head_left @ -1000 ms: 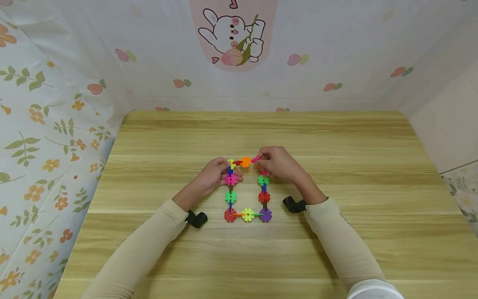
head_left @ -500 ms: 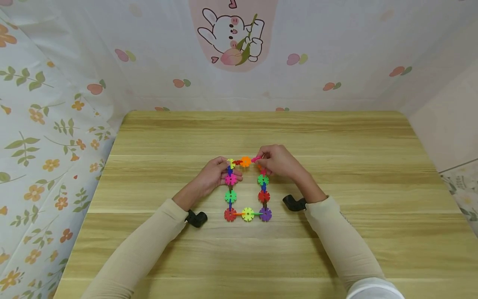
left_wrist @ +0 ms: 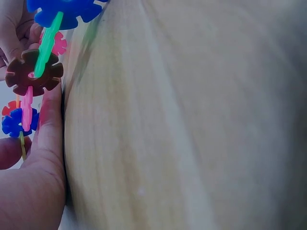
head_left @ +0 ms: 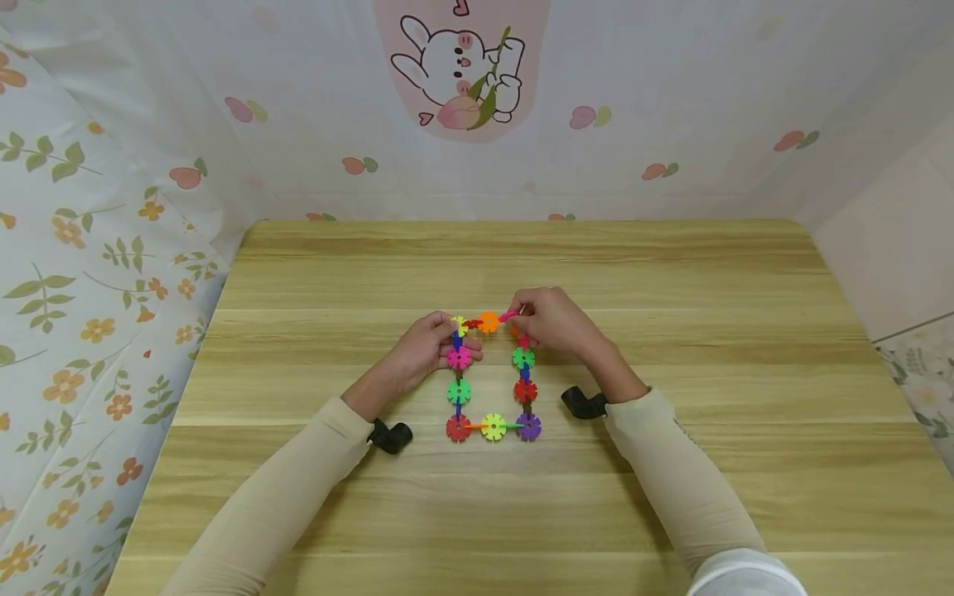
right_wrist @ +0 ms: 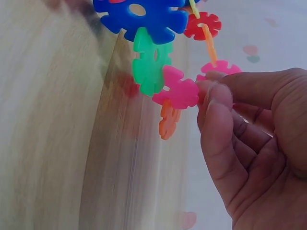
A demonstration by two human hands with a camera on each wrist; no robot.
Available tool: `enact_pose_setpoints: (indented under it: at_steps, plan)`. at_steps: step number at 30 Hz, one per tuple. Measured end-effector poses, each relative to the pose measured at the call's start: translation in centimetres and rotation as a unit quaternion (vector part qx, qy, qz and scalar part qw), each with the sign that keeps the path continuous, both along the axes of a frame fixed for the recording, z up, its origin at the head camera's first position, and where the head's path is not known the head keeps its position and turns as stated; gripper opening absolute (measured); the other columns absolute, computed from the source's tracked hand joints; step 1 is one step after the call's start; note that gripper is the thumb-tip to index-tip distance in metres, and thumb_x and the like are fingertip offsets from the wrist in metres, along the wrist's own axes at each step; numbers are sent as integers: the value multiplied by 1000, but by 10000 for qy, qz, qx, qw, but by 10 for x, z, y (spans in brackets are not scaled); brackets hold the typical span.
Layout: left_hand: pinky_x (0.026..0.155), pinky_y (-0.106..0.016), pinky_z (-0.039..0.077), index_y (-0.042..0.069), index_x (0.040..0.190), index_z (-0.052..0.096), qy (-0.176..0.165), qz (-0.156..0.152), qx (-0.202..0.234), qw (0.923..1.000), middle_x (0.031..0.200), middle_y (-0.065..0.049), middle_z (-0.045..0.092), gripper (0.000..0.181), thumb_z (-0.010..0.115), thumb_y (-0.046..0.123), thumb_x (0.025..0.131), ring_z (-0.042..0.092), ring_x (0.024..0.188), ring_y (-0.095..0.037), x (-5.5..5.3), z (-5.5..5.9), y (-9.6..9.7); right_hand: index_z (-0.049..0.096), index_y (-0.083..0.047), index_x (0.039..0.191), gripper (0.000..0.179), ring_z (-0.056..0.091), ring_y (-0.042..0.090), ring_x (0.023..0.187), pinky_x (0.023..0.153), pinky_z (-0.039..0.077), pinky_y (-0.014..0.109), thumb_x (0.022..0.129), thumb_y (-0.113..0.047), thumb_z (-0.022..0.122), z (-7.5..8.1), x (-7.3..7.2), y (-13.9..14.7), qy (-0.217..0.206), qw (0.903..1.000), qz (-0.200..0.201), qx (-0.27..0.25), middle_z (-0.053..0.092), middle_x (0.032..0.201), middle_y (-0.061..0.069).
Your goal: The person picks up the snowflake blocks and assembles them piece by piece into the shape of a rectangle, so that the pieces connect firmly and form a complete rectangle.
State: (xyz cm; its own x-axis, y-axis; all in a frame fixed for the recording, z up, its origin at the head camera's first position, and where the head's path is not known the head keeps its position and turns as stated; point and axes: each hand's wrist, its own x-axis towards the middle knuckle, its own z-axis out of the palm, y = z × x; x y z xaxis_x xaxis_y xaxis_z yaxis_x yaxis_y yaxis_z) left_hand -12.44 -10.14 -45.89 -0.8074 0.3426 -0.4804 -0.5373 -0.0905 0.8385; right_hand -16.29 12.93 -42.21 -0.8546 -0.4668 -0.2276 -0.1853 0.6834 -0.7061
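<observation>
Interlocking plastic snowflake discs of many colours are linked into a rectangular loop, standing between both hands. My left hand (head_left: 422,352) pinches the yellow snowflake disc (head_left: 461,327) at the far left corner, thumb and finger on it; its other fingers extend behind the left side, near a pink disc (head_left: 459,358). My right hand (head_left: 550,319) pinches a pink snowflake disc (right_wrist: 221,69) next to the orange disc (head_left: 488,322) of the far side. In the right wrist view, another orange disc (right_wrist: 169,120) ends the right-hand chain, attached to a second pink disc (right_wrist: 177,91), close to my fingertips.
The loop's near side has a red disc (head_left: 458,428), a yellow disc (head_left: 493,427) and a purple disc (head_left: 528,427). Below is a wood-grain table (head_left: 671,497). A patterned cloth (head_left: 298,99) hangs behind its far edge. Black wrist cameras (head_left: 584,403) sit on both wrists.
Both hands keep their grips, and the loop holds its shape. The whole head view has shifted very slightly.
</observation>
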Motion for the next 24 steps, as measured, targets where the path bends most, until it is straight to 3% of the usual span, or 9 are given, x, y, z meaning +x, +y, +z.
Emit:
enact_pose_setpoints:
  at_steps: [17,20,24]
  plan:
    - [75,-34,60,4,101,40,18,22,32,10000,105,-23,70,17,31,15,108,73,91,-25,0,-1,2,69,-5,94,11,53,17,46,49,49,29,95,-12,61,0,1,-1,11,9999,59,-89,63,70,9]
    - [75,-34,60,3,112,45,1,1,27,10000,107,-24,70,18,32,14,107,72,92,-26,0,0,2,69,-6,94,11,53,17,46,48,48,29,95,-14,62,-1,1,-1,6,10000,23,-72,63,69,9]
    - [75,-34,60,2,129,50,52,-130,-54,9999,110,-23,69,33,35,19,105,72,94,-26,-1,2,3,69,-6,94,12,52,17,47,48,47,29,95,-15,62,0,1,-2,-31,9999,27,-108,62,68,11]
